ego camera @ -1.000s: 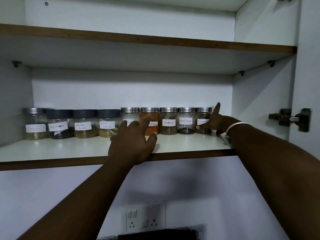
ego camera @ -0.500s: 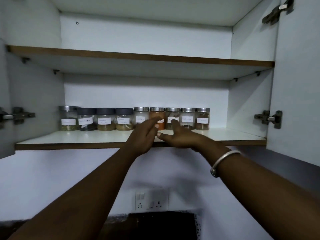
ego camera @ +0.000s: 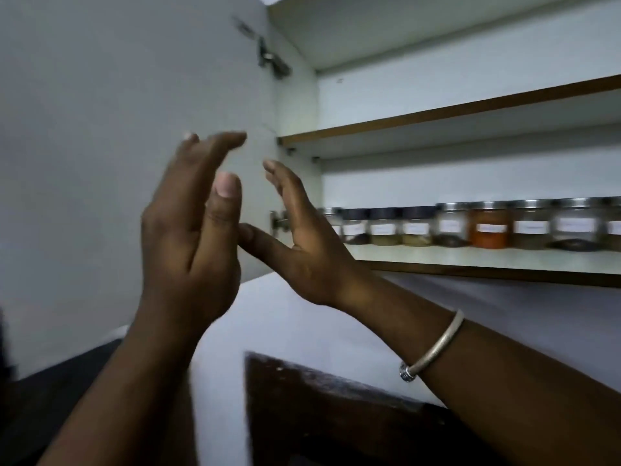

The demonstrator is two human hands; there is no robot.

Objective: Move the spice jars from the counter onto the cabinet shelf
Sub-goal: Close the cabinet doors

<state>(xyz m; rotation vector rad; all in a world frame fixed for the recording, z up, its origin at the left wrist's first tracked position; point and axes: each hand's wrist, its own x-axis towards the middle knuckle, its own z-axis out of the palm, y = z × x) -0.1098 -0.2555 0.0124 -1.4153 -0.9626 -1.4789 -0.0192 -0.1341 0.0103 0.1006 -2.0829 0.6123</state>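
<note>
Spice jars [ego camera: 489,227] line the shelf [ego camera: 470,259] — right of left hand [ego camera: 188,230], right hand [ego camera: 309,243] fingers [ego camera: 285,186].

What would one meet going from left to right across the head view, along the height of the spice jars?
From the left: left hand → right hand → three dark-lidded jars → silver-lidded jar → orange jar → further silver-lidded jars.

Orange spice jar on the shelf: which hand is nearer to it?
Right. The right hand is open at the left end of the spice jars, well left of the orange jar. The left hand is farther left, before the cabinet door. Neither touches it.
</note>
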